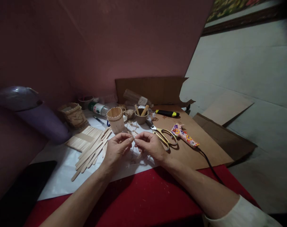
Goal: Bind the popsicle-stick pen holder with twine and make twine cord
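Note:
Over the white sheet, my left hand [119,145] and my right hand [150,145] meet at the fingertips. Both are closed in a pinch; what lies between them is too small to name. Thin pale strands [136,159], perhaps twine, show below the fingers. Just behind the left hand stands a round wooden-stick cup [116,121] with a scalloped rim. Loose craft sticks [92,151] fan out to the left, beside a banded bundle of sticks [83,138]. Gold-handled scissors [164,135] lie close to my right hand.
A flower-patterned glue gun [184,135] with a black cord rests on cardboard [205,154] at the right. Farther back are a yellow-black cutter [167,113], a small pot [141,118] holding sticks, plastic bottles [98,108] and another wooden cup [74,115]. Red cloth [138,198] covers the front.

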Demonstrator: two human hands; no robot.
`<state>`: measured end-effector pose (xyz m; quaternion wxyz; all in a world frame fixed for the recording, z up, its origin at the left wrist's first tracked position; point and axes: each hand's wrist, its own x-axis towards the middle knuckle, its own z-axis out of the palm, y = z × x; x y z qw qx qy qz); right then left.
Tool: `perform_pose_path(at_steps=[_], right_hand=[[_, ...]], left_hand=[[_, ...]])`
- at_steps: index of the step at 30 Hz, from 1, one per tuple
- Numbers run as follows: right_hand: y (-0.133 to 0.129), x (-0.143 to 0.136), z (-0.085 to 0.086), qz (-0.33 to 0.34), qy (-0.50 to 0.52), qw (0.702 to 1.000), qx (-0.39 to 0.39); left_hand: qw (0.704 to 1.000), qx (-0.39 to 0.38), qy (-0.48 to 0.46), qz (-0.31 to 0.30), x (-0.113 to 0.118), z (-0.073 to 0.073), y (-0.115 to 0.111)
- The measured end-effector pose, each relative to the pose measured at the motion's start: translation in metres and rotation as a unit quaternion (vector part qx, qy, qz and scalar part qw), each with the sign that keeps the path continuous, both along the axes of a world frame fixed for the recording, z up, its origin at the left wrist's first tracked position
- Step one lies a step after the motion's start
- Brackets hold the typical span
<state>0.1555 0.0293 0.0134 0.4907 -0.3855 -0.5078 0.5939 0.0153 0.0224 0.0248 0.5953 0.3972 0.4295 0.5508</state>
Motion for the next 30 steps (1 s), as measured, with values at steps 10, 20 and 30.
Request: perform_pose_path(at_steps=[10,20,30], right_hand=[[0.002,-0.001,-0.002,-0.009,0.03,0.999,-0.02],[0.002,-0.001,-0.004,0.0,-0.028,0.999,-0.019],[0.0,-0.001,-0.011,-0.067,-0.178,0.973,0.13]], left_hand=[[0.993,0.042,0.114,-0.008,-0.002,-0.009,0.003],[0.954,0.168,0.249,0.014,-0.004,-0.009,0.002],[0.934,0.179,0.308,0.031,-0.006,-0.014,0.005]])
